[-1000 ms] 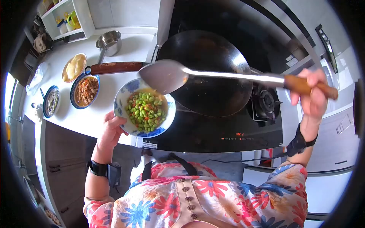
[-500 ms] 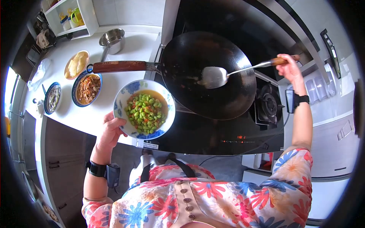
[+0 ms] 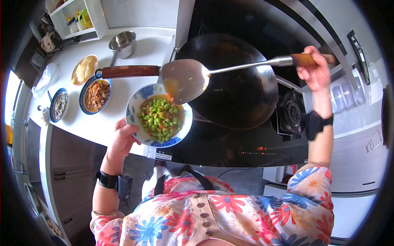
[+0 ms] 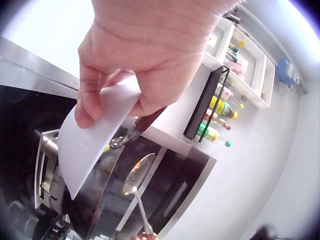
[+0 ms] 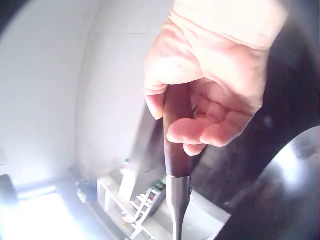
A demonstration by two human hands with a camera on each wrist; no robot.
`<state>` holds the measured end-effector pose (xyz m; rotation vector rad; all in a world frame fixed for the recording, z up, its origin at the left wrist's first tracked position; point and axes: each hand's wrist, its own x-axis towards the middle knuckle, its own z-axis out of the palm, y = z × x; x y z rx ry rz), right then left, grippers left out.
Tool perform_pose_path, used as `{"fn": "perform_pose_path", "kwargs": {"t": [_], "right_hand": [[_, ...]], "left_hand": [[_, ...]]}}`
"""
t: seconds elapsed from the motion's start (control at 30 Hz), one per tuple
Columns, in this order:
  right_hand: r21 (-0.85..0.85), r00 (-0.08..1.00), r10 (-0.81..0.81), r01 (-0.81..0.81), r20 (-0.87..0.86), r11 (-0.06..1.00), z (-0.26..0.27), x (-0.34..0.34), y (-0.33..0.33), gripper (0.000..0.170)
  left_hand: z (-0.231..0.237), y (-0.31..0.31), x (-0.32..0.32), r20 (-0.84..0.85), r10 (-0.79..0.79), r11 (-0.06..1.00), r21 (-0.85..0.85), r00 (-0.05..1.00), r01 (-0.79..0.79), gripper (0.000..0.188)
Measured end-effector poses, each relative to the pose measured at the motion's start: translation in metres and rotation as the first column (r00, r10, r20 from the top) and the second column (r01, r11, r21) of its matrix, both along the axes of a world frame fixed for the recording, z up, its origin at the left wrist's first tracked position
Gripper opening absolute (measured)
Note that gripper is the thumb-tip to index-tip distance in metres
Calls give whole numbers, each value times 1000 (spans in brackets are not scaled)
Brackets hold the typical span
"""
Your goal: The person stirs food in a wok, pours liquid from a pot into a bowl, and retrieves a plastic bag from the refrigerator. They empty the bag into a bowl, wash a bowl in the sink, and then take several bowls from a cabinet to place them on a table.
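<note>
At the far left of the desk (image 3: 117,98), a small dish (image 3: 51,108) with a blue rim holds grey-white food, too small to make out. To its right, a blue-rimmed basin (image 3: 82,100) carries reddish-brown minced food with orange bits, and just beyond it a plate (image 3: 74,76) bears pale yellow pieces. The steel pan (image 3: 128,51) stands farther back; its contents cannot be told.

The left hand (image 3: 123,139) pinches the near-left rim of the bowl (image 3: 185,128), thumb on top, and holds it in front of the wok's handle (image 3: 130,71). The bowl is white with blue floral patches, nearly level, and filled with glossy green beans (image 3: 158,117) and red-orange bits in brownish liquid.

Next comes the spatula (image 3: 186,78), its broad grey head over the bowl's far-right rim, smeared with yellowish liquid and an orange bit at the lower edge; whether it touches the rim, I cannot tell. The dark wok (image 3: 238,102), with a few small flecks inside, lies below its shaft. Rightmost, the right hand (image 3: 315,69) grasps the wooden grip, fingers curled round it.
</note>
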<state>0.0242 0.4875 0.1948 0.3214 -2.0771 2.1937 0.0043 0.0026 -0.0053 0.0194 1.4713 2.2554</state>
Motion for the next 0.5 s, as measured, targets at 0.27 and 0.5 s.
{"fn": "perform_pose_path", "kwargs": {"t": [0.27, 0.5], "right_hand": [[569, 854, 408, -169, -324, 804, 35, 106, -119, 16], [11, 975, -195, 197, -111, 980, -27, 122, -94, 19]], "left_hand": [[-4, 0, 8, 35, 24, 1000, 2, 999, -24, 25], [-21, -5, 19, 65, 96, 995, 30, 993, -98, 22]]}}
